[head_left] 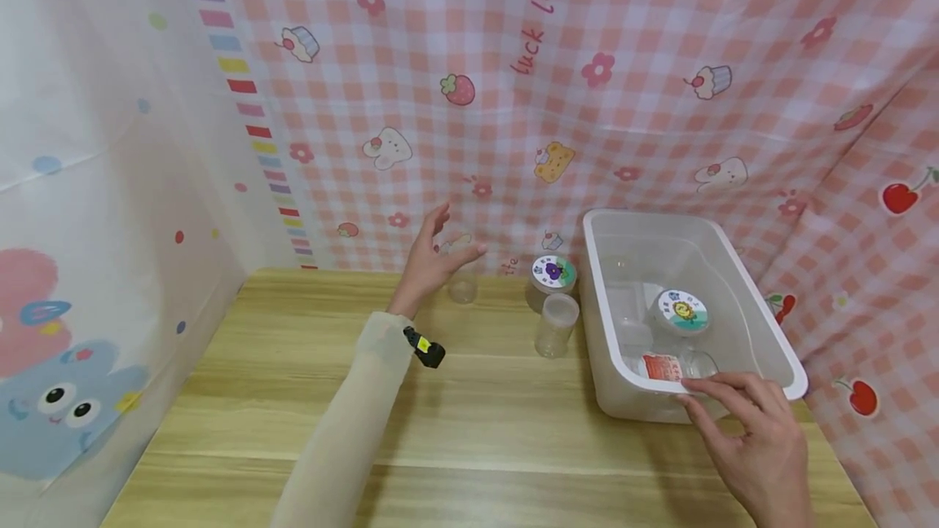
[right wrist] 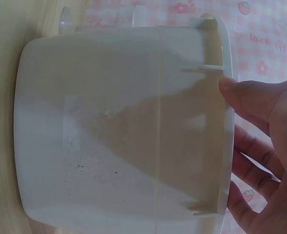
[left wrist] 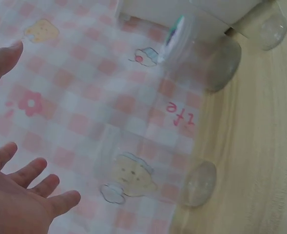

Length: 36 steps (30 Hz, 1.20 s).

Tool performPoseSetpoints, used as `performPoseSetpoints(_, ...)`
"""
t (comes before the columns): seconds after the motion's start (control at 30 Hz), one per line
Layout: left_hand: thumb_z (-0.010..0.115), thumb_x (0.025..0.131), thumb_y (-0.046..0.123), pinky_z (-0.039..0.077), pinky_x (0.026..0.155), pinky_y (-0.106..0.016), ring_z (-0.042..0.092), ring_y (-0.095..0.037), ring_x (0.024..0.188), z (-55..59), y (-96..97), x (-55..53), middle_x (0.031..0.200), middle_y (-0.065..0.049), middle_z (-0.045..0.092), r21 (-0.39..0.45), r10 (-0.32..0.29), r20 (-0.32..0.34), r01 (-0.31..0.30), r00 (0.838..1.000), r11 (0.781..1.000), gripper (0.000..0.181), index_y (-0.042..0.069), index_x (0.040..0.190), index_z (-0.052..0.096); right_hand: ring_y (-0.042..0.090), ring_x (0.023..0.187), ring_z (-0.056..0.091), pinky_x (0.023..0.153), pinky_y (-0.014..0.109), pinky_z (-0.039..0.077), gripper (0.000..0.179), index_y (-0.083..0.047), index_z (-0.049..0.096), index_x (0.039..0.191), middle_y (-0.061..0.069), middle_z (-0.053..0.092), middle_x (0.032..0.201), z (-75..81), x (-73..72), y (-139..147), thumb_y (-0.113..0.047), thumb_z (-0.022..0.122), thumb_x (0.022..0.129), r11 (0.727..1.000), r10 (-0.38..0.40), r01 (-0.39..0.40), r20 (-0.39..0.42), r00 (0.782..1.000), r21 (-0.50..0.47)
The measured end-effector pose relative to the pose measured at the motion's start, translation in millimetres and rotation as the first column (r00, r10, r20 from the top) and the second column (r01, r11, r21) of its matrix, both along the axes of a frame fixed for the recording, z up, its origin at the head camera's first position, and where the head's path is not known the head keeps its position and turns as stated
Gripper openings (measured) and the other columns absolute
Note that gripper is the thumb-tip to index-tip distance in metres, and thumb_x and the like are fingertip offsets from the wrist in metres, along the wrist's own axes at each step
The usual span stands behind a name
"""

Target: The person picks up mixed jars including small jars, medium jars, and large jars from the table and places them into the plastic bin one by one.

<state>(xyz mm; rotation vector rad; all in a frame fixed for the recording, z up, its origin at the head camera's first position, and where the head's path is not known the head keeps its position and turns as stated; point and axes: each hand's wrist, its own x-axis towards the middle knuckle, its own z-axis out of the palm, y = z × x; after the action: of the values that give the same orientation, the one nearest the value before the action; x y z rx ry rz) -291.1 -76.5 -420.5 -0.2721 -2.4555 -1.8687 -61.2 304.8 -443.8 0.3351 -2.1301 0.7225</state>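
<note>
The left hand (head_left: 433, 261), fingers spread, is the nearer to the upright clear jar (head_left: 462, 290) just right of it, far on the desk (head_left: 469, 430); the right hand (head_left: 763, 438) pinches the white plastic tub (head_left: 631, 399) by its near rim.

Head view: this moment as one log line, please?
left hand: fingers spread near clear jar | right hand: pinches white bin at rim | inside: jars | table: lidded jar, second clear jar left of bin

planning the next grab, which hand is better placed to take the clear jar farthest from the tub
Probably the left hand: it holds nothing and is close to that clear jar. The right hand is farther off and pinches the near rim of the white tub.
</note>
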Motion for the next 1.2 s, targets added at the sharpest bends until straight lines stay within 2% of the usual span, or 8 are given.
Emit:
performPoseSetpoints(0.13,0.086,0.078,0.050,0.032,0.123,-0.058,0.029,-0.034,0.154,-12.3,-2.0,-5.6,0.167,-0.004,0.030,0.001,-0.005,0.045,0.005,0.999,1.000,0.104,0.033,0.162,0.026,0.006,0.091,0.051,0.082,0.008,0.031,0.056,-0.009,0.082,0.092,0.009,0.069,0.091,-0.7,0.9,1,-0.062,0.063,0.094,1.000,0.003,-0.003,-0.005,1.000,-0.003)
performPoseSetpoints(0.37,0.088,0.078,0.043,0.035,0.121,-0.056,0.034,-0.033,0.151,-36.1,-0.6,-14.6,0.164,-0.009,0.035,-0.040,-0.016,0.118,0.020,0.993,0.999,0.105,0.030,0.162,0.026,0.006,0.091,0.050,0.080,0.009,0.031,0.056,-0.009,0.082,0.092,0.008,0.069,0.091,-1.2,1.8,2,-0.062,0.063,0.094,1.000,0.000,0.000,0.004,1.000,-0.001)
performPoseSetpoints(0.6,0.088,0.080,0.029,0.042,0.117,-0.054,0.040,-0.033,0.145,-52.6,1.0,-21.4,0.160,-0.010,0.041,-0.013,-0.023,0.136,0.025,0.990,1.000,0.098,0.019,0.160,0.032,0.006,0.092,0.050,0.080,0.009,0.031,0.054,-0.010,0.082,0.093,0.009,0.070,0.093,-0.9,1.1,1,-0.061,0.065,0.093,1.000,0.003,-0.002,0.023,1.000,-0.003)
performPoseSetpoints(0.77,0.086,0.082,0.017,0.044,0.115,-0.053,0.048,-0.035,0.136,-63.0,1.7,-28.4,0.150,-0.014,0.050,0.007,0.019,0.136,-0.021,0.991,1.000,0.085,0.012,0.154,0.042,0.006,0.093,0.050,0.081,0.009,0.032,0.046,-0.010,0.082,0.093,0.009,0.070,0.094,-0.2,0.1,0,-0.055,0.071,0.092,1.000,0.012,-0.012,0.030,0.999,-0.008)
performPoseSetpoints(0.9,0.083,0.084,0.010,0.046,0.112,-0.051,0.052,-0.034,0.128,-69.6,1.0,-32.6,0.143,-0.015,0.055,0.026,0.047,0.126,-0.050,0.991,0.998,0.074,0.012,0.150,0.049,0.005,0.094,0.050,0.081,0.010,0.032,0.043,-0.010,0.082,0.093,0.008,0.070,0.094,-0.2,0.0,0,-0.052,0.073,0.092,1.000,0.010,-0.009,0.029,1.000,-0.008)
performPoseSetpoints(1.07,0.082,0.085,0.009,0.046,0.112,-0.050,0.053,-0.033,0.126,-71.8,0.7,-31.6,0.142,-0.016,0.056,0.023,0.067,0.124,-0.071,0.990,0.997,0.071,0.012,0.149,0.051,0.004,0.093,0.050,0.078,0.010,0.032,0.032,-0.010,0.082,0.094,0.008,0.070,0.094,-0.8,1.8,1,-0.042,0.080,0.089,1.000,0.002,-0.002,0.033,0.999,-0.003)
performPoseSetpoints(1.2,0.082,0.085,0.010,0.048,0.110,-0.049,0.054,-0.034,0.125,-70.0,1.4,-29.4,0.140,-0.016,0.057,0.018,0.068,0.111,-0.070,0.991,0.997,0.070,0.012,0.148,0.052,0.005,0.092,0.049,0.078,0.010,0.031,0.045,-0.010,0.082,0.093,0.007,0.069,0.093,-0.4,1.6,2,-0.054,0.072,0.092,1.000,-0.002,0.002,0.024,1.000,0.000)
